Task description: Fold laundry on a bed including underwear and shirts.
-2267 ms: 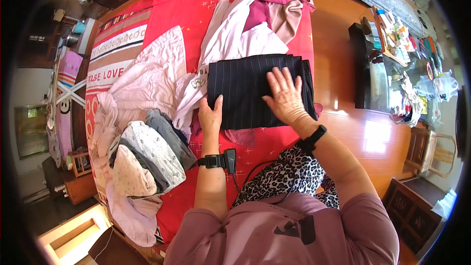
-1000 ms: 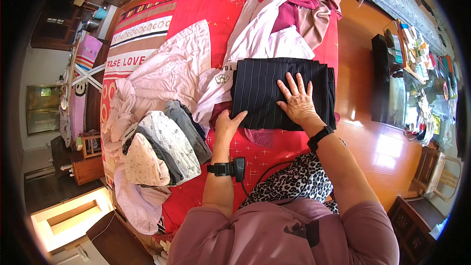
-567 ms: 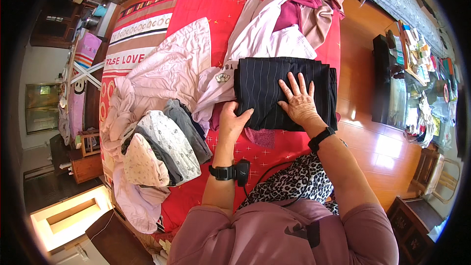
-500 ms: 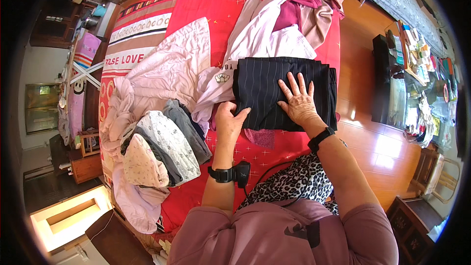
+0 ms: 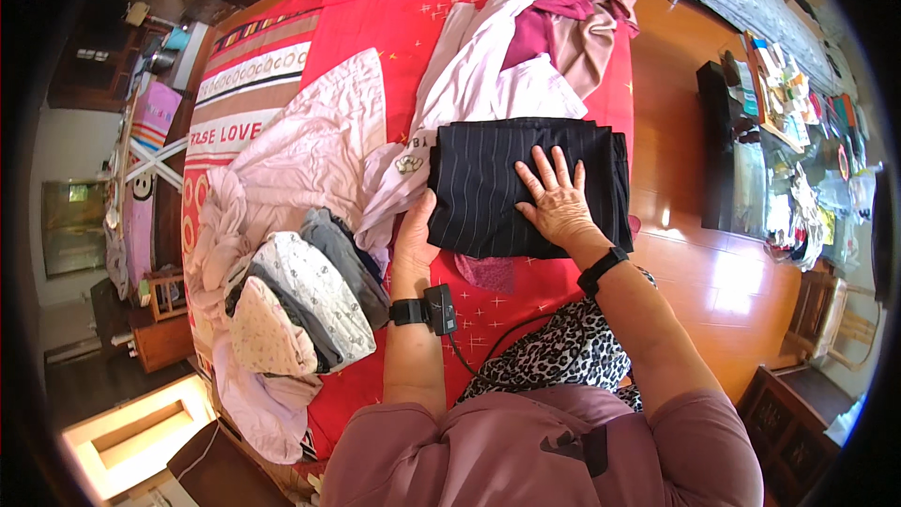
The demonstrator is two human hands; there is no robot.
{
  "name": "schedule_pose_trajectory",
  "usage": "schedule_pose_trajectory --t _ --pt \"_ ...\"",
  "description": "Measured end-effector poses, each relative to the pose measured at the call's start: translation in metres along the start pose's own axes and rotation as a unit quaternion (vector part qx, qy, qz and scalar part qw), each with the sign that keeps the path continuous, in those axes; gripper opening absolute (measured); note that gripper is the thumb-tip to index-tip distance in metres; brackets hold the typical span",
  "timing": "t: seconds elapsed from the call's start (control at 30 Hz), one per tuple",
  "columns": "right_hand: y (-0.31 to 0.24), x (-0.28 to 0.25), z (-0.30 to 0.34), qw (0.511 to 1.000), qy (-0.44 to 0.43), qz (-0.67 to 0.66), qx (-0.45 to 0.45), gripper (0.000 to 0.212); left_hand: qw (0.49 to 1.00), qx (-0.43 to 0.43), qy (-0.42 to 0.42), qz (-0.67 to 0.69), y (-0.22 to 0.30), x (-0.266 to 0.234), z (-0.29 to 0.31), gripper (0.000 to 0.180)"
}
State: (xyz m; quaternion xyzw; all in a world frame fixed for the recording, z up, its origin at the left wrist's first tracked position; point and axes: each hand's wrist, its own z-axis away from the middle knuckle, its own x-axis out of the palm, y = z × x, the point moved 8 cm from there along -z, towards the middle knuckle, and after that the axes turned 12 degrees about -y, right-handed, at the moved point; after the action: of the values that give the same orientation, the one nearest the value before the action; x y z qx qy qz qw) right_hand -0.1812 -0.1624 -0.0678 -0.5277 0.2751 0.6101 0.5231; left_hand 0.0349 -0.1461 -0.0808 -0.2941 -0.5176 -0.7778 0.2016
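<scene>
Red cloth (image 5: pixel 347 23) scattered with small pale crosses covered the bed (image 5: pixel 343 404), and a folded piece of black pinstriped fabric (image 5: pixel 474 192) lay flat on its right part. The right hand (image 5: pixel 557 207) rested palm down on top, fingers spread wide, gripping nothing. The left hand (image 5: pixel 415 237) touched the fabric's left edge; whether its fingers held it could not be told. Crumpled white, maroon and tan clothes (image 5: pixel 479 75) lay beyond, with a wrinkled pale pink garment (image 5: pixel 319 127) to the left. Glossy orange-brown flooring (image 5: pixel 666 174) stretched rightward toward a dark wooden cabinet (image 5: pixel 774 413).
</scene>
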Motion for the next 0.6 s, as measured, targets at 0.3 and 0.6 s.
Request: schedule_pose_trajectory --t 0.3,0.6 --pt "0.004 0.0 0.002 1.0 -0.025 -0.013 0.005 0.068 0.967 -0.07 -0.006 -0.247 0.01 0.021 -0.033 0.06" --pt "-0.025 -0.022 0.007 0.996 0.039 -0.061 -0.048 0.072 0.99 -0.009 0.043 -0.132 0.025 0.028 -0.005 0.048"
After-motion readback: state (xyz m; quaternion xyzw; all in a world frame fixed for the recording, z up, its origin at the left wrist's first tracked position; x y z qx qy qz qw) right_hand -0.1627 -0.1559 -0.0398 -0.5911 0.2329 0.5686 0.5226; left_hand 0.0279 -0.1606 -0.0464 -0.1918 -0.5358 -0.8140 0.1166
